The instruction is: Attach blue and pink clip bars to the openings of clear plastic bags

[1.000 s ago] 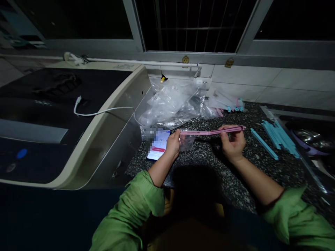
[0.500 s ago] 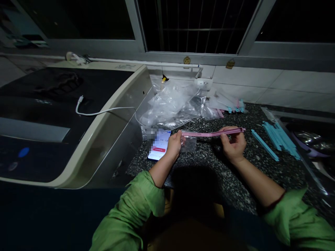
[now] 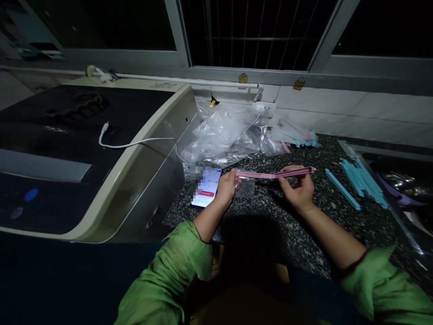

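Between my hands is a long pink plastic strip with a joint near its middle, its right half angled up a little. My left hand is closed on the strip's left end. A small clear plastic bag hangs at those fingers; whether they pinch it too I cannot tell. My right hand grips the right half, thumb in front and fingers behind. Beside my left hand a lit phone lies on the counter. To the right of my right hand lies a single light-blue strip.
A pile of light-blue strips lies at the right, near a dark sink area. Crumpled clear plastic bags and bagged pink and blue pieces sit against the tiled wall. A washing machine stands left, a white cable across it.
My right hand has slid slightly left along the pink strip, toward its joint. My left hand stays in place, still holding the left end.
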Motion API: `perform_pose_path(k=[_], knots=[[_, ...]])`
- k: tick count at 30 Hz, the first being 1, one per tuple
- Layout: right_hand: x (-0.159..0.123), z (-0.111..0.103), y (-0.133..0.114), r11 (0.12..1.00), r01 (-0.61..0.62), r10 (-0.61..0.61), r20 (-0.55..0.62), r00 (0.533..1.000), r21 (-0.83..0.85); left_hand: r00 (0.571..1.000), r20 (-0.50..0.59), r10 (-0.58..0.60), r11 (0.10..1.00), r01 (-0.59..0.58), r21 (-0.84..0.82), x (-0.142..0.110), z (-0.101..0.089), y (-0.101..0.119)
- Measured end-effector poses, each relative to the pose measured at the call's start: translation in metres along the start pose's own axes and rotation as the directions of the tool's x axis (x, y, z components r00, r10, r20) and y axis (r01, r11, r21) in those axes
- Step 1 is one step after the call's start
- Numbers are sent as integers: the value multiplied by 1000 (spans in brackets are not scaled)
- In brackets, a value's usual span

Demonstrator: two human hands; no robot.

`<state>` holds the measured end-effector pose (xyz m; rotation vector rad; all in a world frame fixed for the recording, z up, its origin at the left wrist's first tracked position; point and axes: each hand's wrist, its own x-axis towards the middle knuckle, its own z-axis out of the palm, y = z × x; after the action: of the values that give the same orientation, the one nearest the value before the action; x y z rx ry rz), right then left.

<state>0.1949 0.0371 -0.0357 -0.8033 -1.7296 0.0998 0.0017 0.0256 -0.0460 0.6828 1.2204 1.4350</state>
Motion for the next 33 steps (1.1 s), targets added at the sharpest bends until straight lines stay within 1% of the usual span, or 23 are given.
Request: perform_pose_path(k=[4,8,11,18,22,24,27,30,33], knots=[[3,1,-1,993,71,-63,77,995,-97,1000,3,7,1000,-7,-2,0,0,0],[6,4,-1,988,117,-101,144,984,-106,1000,16,13,1000,-13,-1,0,1,-1],[5,6,0,989,105,-87,169,982,-100,1000,14,12,1000,-12,6,0,1,-2],[3,9,-2,998,40,-31,161,987,-49,1000,26,15,1000,-16,2,-1,1,0],[3,8,-2,999,-15,22,174,984,-41,999,34,-36,999,37,-34,0,-1,1],[3,8,-1,999,-22,27,174,984,-28,997,62,-47,996,51,-71,1,-3,1],[4,8,0,1000,-23,24,169,985,-8,987,156,-27,992,46,-117,1,-7,2],[5,7,-1,1000,-19,21,170,985,-15,970,241,-17,995,41,-92,1,-9,3],[7,4,-3,998,2,9,167,986,-60,968,249,-29,997,45,-60,0,-9,2]])
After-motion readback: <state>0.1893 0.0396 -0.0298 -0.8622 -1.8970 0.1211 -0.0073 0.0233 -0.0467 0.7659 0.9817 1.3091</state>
